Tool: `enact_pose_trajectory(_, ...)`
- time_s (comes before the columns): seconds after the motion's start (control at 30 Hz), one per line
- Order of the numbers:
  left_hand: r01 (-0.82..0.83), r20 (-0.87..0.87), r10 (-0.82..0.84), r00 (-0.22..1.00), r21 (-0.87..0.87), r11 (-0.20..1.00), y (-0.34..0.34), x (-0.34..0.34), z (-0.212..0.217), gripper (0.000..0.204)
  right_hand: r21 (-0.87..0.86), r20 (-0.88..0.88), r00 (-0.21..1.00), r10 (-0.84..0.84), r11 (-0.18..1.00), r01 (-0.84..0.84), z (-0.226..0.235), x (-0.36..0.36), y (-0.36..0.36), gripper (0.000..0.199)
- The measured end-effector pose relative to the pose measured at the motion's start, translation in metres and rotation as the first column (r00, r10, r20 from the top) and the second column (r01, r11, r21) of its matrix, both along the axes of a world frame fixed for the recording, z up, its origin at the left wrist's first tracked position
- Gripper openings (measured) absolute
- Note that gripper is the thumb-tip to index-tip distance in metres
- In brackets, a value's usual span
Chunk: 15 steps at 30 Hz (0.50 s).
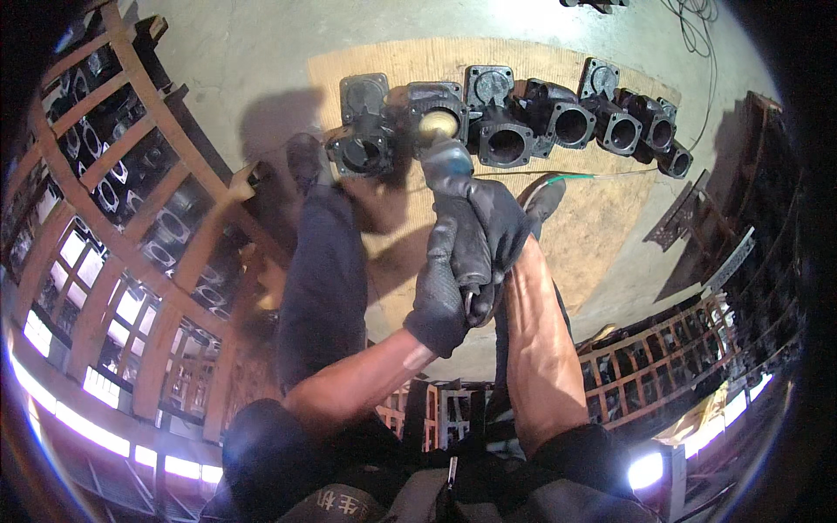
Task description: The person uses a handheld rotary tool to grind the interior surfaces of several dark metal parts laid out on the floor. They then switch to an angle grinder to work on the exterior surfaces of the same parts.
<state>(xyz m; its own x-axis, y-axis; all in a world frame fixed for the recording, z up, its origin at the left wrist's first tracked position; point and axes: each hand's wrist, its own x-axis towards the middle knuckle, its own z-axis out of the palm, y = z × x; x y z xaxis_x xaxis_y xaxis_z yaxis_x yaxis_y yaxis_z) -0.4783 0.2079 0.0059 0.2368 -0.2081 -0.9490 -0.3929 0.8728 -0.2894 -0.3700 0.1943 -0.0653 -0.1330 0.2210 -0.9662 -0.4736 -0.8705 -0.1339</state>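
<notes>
An angle grinder point(472, 240) with a dark body lies in both my gloved hands, its head pointing away from me. My left hand point(438, 292), in a black glove, wraps round the left side of the body near its rear end. My right hand point(503, 220), also black-gloved, grips the body from the right, closer to the head. The pale yellow disc point(438, 124) is at the round opening of a black metal casting point(429, 91); whether they touch I cannot tell. To its left stands another flanged casting point(364, 90), and to its right one more point(506, 145).
Several more black castings point(571, 126) continue the row on a brown cardboard sheet point(558, 235). A thin cord point(571, 177) crosses the sheet on the right. Brown slatted crates point(131, 231) with castings stand on the left. My shoes flank the work.
</notes>
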Motion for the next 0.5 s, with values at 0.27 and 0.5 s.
enact_pose_trajectory(0.27, -0.017, 0.077, 0.005, 0.997, 0.156, 0.988, -0.007, -0.035, -0.039, 0.046, 0.297, 0.264, 0.948, 0.179, 0.920, -0.257, -0.057, -0.026, -0.008, 0.032)
enact_pose_trajectory(0.5, -0.027, 0.157, -0.001, 0.988, 0.176, 0.984, -0.009, -0.036, -0.039, 0.045, 0.047, -0.024, 1.000, -0.021, 0.999, 0.022, -0.022, -0.016, 0.012, 0.034)
